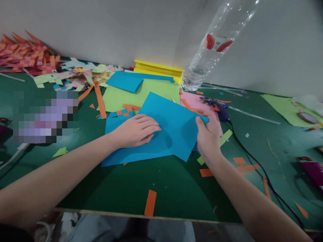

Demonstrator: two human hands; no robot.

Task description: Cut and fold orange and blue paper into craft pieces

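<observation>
A blue sheet of paper [174, 124] is tilted over a second blue sheet [118, 156] in the middle of the green table. My right hand [208, 134] pinches the upper sheet's right corner between thumb and fingers. Across its left part lies my left hand [138, 130], palm down with the fingers extended and nothing gripped. Just above that hand, a woven blue-and-orange paper piece [123, 112] partly shows. Behind are a light green sheet [141, 92] and a folded blue sheet [126, 81]. Pink paper [193, 101] lies partly covered beside my right hand.
A clear plastic bottle [217, 47] leans at the back, near a yellow tray [158, 69]. To the right lies a blue glue gun [222, 111] with a black cord. Woven paper figures [27, 55], paper strips [75, 72] and a blurred phone-like object [47, 117] occupy the left.
</observation>
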